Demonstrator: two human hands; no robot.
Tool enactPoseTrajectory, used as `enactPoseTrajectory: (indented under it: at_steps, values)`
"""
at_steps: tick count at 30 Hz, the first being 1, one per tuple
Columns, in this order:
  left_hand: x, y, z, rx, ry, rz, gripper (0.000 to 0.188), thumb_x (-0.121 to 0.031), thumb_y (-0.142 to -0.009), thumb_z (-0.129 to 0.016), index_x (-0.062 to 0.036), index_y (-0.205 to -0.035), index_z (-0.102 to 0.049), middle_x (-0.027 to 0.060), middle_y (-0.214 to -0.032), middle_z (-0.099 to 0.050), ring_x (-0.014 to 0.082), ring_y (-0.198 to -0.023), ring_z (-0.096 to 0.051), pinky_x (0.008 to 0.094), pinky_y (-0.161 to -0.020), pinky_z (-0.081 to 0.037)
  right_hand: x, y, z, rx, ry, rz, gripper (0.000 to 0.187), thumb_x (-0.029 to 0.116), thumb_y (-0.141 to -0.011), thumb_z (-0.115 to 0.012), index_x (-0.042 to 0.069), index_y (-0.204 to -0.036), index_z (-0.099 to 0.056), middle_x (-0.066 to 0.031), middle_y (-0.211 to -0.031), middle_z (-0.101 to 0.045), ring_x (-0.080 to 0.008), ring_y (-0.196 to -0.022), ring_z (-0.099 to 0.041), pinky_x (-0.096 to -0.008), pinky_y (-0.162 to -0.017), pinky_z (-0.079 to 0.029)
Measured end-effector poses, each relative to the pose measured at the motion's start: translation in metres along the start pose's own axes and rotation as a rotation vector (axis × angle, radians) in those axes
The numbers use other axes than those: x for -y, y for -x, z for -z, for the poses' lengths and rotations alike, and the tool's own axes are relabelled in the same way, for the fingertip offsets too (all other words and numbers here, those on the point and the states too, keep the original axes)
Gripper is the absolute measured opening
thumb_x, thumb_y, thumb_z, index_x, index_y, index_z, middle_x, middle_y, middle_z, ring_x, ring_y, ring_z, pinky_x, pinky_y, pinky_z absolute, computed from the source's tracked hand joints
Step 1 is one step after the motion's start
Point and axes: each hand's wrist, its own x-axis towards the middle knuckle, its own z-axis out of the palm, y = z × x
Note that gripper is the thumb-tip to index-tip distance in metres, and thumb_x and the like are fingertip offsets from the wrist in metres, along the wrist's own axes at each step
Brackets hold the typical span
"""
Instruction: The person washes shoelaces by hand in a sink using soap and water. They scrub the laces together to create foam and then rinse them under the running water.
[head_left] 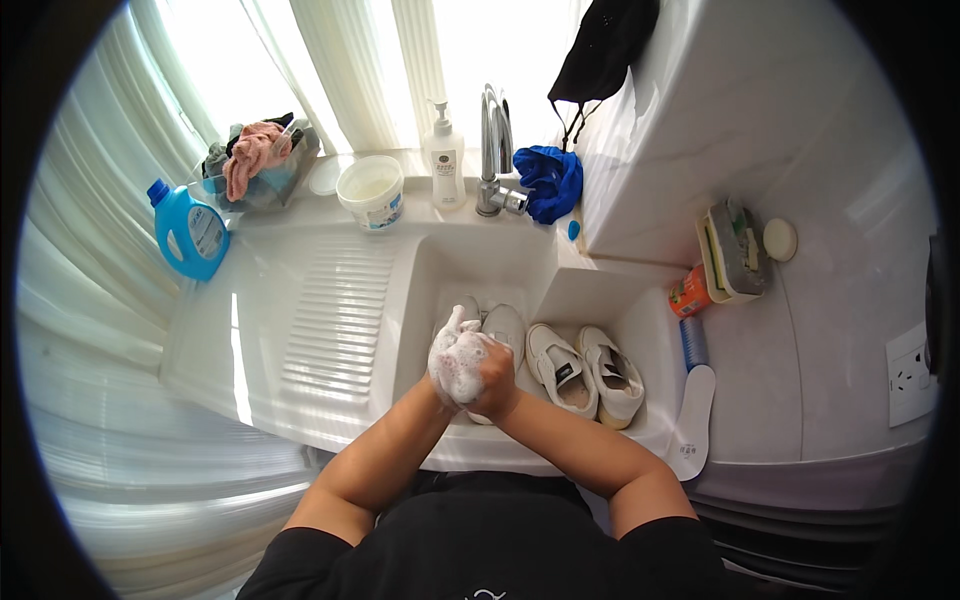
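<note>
Over the sink, my two hands are pressed together in thick white suds. My right hand [495, 375] is closed against a foamy white bundle [460, 350] that looks like wet cloth, with one narrow end poking up. My left hand [446, 388] is at the bundle's near left side, its fingers hidden by foam and the bundle. Just beyond and below the hands, a pair of pale shoes [505, 328] lies in the basin, partly covered from view. To their right is another off-white pair, a left shoe [559, 368] and a right shoe [612, 376], openings toward me.
A ribbed washboard [338, 325] lies left of the basin [485, 255]. Behind stand a blue jug [190, 235], white tub [371, 195], pump bottle [444, 165], and tap [492, 150] beside blue cloth [550, 183]. Rightward are a brush-filled container [735, 250], orange packet [689, 292] and white insole [693, 425].
</note>
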Motion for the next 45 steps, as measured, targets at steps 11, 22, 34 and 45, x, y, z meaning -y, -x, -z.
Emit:
enactPoseTrajectory:
  at_steps: [11, 22, 34, 45]
  values:
    - [-0.006, 0.004, -0.029, -0.533, -0.053, -0.037, 0.028, -0.04, -0.093, -0.043, -0.0154, -0.093, -0.057, 0.0002, -0.093, -0.059, 0.0179, -0.094, -0.054, 0.0344, -0.083, -0.045, -0.033, -0.003, -0.007, -0.118, -0.094, -0.199, 0.011, 0.01, -0.063, -0.065, 0.005, -0.06, -0.056, -0.0095, -0.059, -0.056, -0.0262, -0.051, -0.056, -0.0356, -0.047, -0.044]
    - [-0.001, -0.009, 0.017, -0.244, -0.202, -0.193, 0.036, -0.039, -0.097, -0.035, -0.0127, -0.082, -0.054, 0.0044, -0.081, -0.058, 0.0178, -0.076, -0.057, 0.0315, -0.071, -0.049, -0.02, 0.0, 0.001, 0.027, 0.02, -0.247, 0.027, 0.019, -0.058, -0.069, 0.005, -0.081, -0.064, -0.0158, -0.08, -0.061, -0.036, -0.069, -0.06, -0.0403, -0.063, -0.05]
    - [-0.022, 0.003, -0.052, -0.391, 0.037, 0.02, 0.037, -0.045, -0.097, -0.031, -0.0138, -0.095, -0.051, 0.0062, -0.092, -0.061, 0.0221, -0.09, -0.059, 0.0383, -0.082, -0.05, -0.116, 0.021, -0.003, -0.304, -0.059, -0.595, 0.023, 0.023, -0.08, -0.064, 0.002, -0.075, -0.058, -0.0075, -0.064, -0.058, -0.0221, -0.057, -0.057, -0.0331, -0.053, -0.046]
    - [-0.039, 0.003, -0.045, -0.482, -0.068, -0.102, 0.029, -0.043, -0.09, -0.051, -0.0145, -0.084, -0.048, 0.0013, -0.074, -0.054, 0.014, -0.069, -0.057, 0.0282, -0.069, -0.051, -0.033, -0.009, 0.037, 0.0, -1.056, -1.128, 0.021, 0.027, -0.084, -0.063, 0.017, -0.101, -0.054, -0.0005, -0.099, -0.057, -0.0138, -0.091, -0.057, -0.0306, -0.071, -0.047]
